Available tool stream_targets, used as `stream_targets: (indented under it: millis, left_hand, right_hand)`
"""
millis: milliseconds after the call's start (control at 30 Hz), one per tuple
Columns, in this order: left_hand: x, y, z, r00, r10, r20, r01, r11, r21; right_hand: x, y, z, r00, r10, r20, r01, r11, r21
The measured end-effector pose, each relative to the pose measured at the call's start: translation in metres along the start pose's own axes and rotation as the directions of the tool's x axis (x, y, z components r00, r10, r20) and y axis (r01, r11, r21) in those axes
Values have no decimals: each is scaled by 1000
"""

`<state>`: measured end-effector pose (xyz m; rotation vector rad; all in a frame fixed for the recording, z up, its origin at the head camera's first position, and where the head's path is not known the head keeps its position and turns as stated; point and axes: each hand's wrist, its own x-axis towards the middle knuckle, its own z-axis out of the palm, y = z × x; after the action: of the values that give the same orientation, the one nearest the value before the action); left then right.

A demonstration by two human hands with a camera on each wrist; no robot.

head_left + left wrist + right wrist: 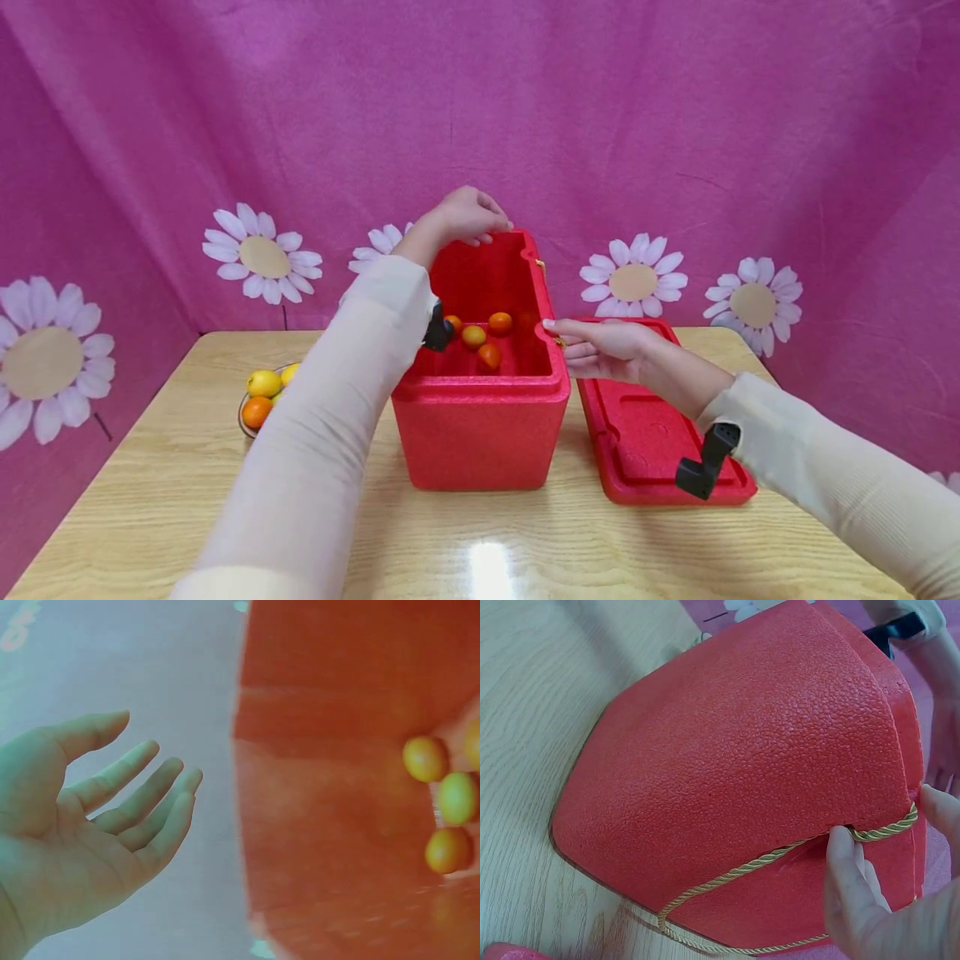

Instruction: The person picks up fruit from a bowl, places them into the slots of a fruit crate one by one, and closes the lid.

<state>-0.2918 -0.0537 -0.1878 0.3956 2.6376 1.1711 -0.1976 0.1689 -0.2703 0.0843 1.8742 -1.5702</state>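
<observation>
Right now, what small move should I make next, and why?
I'd probably bring your left hand in to the edge of the red box: it looks empty and apart from the box, while your right hand already touches the side, so both could steady it.

Fruit bowl [242, 420], nine o'clock of red box [480, 442], part hidden behind left sleeve [315, 408]. Left wrist view: orange fruit [473, 744] at three o'clock cut off. Right wrist view: right hand [900, 919] cut off at four o'clock; red piece [514, 952] at eight likewise.
</observation>
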Motion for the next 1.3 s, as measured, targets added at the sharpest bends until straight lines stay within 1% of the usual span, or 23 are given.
stream_targets:
  millis: [100,167,233,333,433,500,600,700,733,800,867,933,1033,1133,1300]
  left_hand:
    - [-12,8,-8,998,61,-29,-60,998,36]
    - [-21,11,-14,994,95,-49,-92,995,47]
    - [-31,10,-18,989,130,-67,-126,991,53]
    - [-47,4,-23,981,164,-100,-162,986,32]
    - [-62,-10,-24,969,199,-144,-201,980,-2]
    - [-71,-22,-24,961,218,-173,-225,974,-26]
    - [-84,-43,-23,945,244,-220,-260,964,-50]
    - [-99,-68,-23,934,253,-252,-273,961,-47]
    - [-104,-76,-24,933,249,-260,-269,962,-42]
    - [-113,-93,-25,935,231,-269,-248,968,-30]
    - [-121,-110,-26,942,197,-272,-211,977,-21]
    - [-129,-126,-27,950,152,-272,-160,987,-6]
    - [-140,-148,-29,957,97,-275,-96,995,17]
    - [-149,-168,-29,955,62,-291,-52,998,41]
    - [-159,-197,-29,944,39,-327,-15,997,76]
  right_hand:
    - [0,0,0,1000,-2,-4,2,1000,11]
    - [0,-1,0,1000,0,-8,0,1000,12]
    - [-1,-1,-1,1000,0,-10,0,1000,12]
    - [-1,-1,-1,1000,-2,-10,2,1000,11]
    - [-2,0,-2,1000,-1,-16,2,1000,25]
    - [-1,1,-2,1000,-3,-9,3,999,34]
    - [-1,1,-2,1000,-4,6,4,999,34]
    - [-1,1,-1,1000,-9,19,9,1000,22]
    - [-1,0,-1,1000,-9,16,9,1000,18]
    - [-1,0,-1,1000,-10,12,10,1000,10]
    - [-1,0,0,1000,-9,2,9,1000,8]
    - [0,0,0,1000,-10,-2,10,1000,2]
    - [0,-1,0,1000,-9,-4,9,1000,1]
    - [0,-1,0,1000,-8,4,8,1000,7]
    - [0,0,0,1000,-6,7,6,1000,14]
